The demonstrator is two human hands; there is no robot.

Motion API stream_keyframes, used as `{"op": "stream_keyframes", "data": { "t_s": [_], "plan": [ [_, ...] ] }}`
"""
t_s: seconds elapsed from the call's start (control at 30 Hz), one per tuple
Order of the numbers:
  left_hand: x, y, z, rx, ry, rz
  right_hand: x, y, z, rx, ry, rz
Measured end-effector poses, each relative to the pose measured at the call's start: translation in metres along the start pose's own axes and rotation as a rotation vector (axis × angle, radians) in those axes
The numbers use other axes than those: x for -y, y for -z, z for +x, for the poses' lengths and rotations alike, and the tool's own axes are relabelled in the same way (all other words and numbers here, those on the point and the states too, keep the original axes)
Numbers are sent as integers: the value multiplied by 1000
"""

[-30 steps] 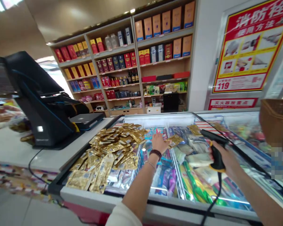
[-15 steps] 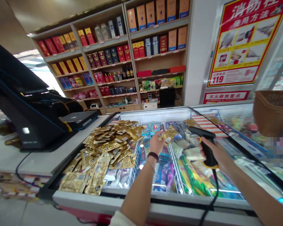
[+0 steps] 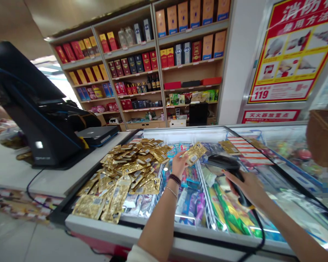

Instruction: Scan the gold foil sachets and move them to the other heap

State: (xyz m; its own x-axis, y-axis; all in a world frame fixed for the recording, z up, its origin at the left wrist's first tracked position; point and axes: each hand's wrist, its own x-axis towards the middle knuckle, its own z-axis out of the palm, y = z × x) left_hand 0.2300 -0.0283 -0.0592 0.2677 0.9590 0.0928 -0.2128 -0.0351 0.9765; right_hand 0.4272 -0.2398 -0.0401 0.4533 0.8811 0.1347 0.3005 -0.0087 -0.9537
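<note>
My left hand (image 3: 179, 164) holds up a small gold packet (image 3: 194, 153) above the glass lid of a chest freezer (image 3: 180, 233). My right hand (image 3: 247, 187) grips a black barcode scanner (image 3: 224, 163) with a yellow band; its head points left toward the packet, a short gap away. A black cable runs down from the scanner's handle. A large pile of several gold packets (image 3: 125, 174) lies on the freezer lid to the left of my left hand.
A black checkout screen (image 3: 30, 105) stands on the white counter (image 3: 13, 174) at left, with a flat device (image 3: 98, 134) behind it. Wall shelves (image 3: 153, 69) hold boxes and bottles. A wicker basket (image 3: 324, 136) sits at right. Frozen goods fill the freezer.
My left hand picked a gold packet off the freezer lid and raised it. My right hand brought the scanner left and lower toward the packet.
</note>
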Motion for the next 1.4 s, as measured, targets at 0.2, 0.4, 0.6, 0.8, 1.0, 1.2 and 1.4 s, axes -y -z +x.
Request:
{"op": "stream_keyframes", "data": {
  "t_s": [0.2,0.4,0.6,0.8,1.0,1.2,1.4],
  "plan": [
    [-11,2,-2,-15,66,3,21,-5,-16,53,24,-114],
    [-13,5,-6,4,102,-71,25,-8,-18,33,34,-123],
    [-11,8,-4,-25,83,-92,22,-9,-18,48,76,-105],
    [-8,9,0,-22,71,-85,22,-9,-17,67,72,-99],
    [-5,10,2,-44,52,-60,19,-9,-16,75,67,-116],
    [-5,6,2,-72,73,-112,27,-10,-19,72,42,-122],
    [-17,9,3,-147,36,-168,14,-16,-7,15,-14,-66]
  ]
}}
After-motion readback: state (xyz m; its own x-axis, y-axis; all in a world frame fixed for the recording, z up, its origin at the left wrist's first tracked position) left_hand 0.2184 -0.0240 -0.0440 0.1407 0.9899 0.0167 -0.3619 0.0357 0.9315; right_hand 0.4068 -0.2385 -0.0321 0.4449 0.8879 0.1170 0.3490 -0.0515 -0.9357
